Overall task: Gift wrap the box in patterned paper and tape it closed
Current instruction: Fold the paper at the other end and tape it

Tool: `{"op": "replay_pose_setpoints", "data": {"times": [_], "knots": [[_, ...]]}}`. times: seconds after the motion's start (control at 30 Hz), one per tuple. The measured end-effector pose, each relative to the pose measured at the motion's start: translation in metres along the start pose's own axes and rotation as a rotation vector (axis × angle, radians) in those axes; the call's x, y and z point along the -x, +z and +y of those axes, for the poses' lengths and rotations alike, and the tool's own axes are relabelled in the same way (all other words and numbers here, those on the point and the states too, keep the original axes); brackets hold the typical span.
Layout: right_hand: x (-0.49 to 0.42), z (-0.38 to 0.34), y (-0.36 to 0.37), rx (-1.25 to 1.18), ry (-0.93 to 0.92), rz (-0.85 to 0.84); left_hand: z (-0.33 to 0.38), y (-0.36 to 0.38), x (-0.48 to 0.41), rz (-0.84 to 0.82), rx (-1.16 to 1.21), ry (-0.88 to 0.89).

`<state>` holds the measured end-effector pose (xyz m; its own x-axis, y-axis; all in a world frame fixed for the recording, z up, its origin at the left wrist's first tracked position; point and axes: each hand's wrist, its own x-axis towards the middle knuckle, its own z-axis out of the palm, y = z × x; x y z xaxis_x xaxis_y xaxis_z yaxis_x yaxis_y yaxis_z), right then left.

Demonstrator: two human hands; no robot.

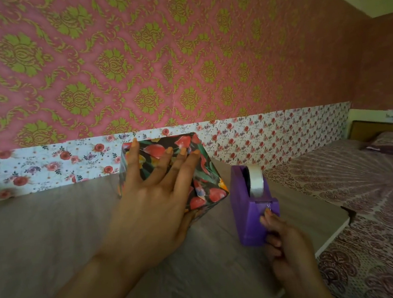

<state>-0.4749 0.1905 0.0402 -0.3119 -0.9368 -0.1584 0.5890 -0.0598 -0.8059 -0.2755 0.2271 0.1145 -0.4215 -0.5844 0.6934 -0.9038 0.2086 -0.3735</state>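
A box (209, 186) wrapped in dark paper with red and orange flowers stands on the grey wooden table (42, 238). My left hand (157, 196) lies flat on its top with fingers spread, pressing the folded paper down. Right beside the box stands a purple tape dispenser (248, 213) holding a white tape roll (256, 181). My right hand (283, 249) is at the dispenser's near end, with thumb and forefinger pinching the tape end at the cutter.
The table's right edge (333, 238) borders a bed (369, 191) with a maroon patterned cover. A floral paper strip (47, 167) runs along the wall right behind the box.
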Motion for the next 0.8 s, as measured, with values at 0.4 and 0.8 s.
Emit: {"op": "replay_pose_setpoints", "data": {"times": [0.4,0.8], "knots": [[0.032,-0.032,0.045,0.055,-0.449,-0.261,0.006,0.002,0.002,0.039,0.067,0.028],[-0.002,-0.070,0.110,0.629,-0.626,-0.825,0.013,0.007,0.006,0.137,0.151,0.052]]}}
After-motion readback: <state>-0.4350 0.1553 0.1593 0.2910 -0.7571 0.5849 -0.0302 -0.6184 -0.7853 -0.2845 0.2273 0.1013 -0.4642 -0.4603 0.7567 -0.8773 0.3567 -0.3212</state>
